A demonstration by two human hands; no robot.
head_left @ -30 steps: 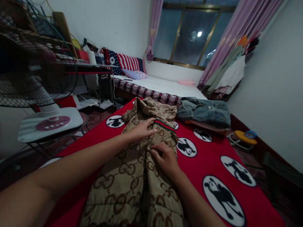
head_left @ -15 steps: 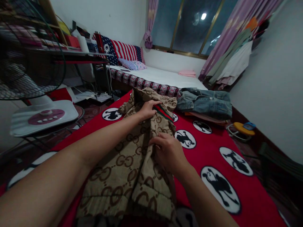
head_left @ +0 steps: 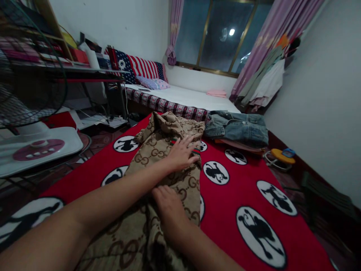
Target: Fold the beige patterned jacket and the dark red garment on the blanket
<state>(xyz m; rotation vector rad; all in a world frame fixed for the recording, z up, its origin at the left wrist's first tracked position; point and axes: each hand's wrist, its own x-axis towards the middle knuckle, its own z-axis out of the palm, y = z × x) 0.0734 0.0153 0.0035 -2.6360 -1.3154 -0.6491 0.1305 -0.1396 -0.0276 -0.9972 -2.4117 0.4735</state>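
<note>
A tan jacket (head_left: 153, 153) with a brown letter pattern lies lengthwise on a red blanket (head_left: 218, 210) printed with black figures in white ovals. My left hand (head_left: 182, 153) rests flat across its upper part, fingers spread over a green-and-red stripe. Nearer to me, my right hand (head_left: 169, 207) is closed on the jacket at the folded-over side; its thumb is hidden. The bottom of the jacket is bunched and partly covered by my right forearm.
A folded denim jacket (head_left: 239, 128) lies on a pile at the blanket's far right. At left stand a fan (head_left: 36, 145) and a cluttered desk (head_left: 93, 71). Behind is a bed with a white sheet (head_left: 183, 96). A yellow stool (head_left: 282, 155) is at right.
My right hand has moved left and toward me, and the jacket's right side is now folded inward. My left hand has opened and spread flat on the cloth. The view has shifted slightly.
</note>
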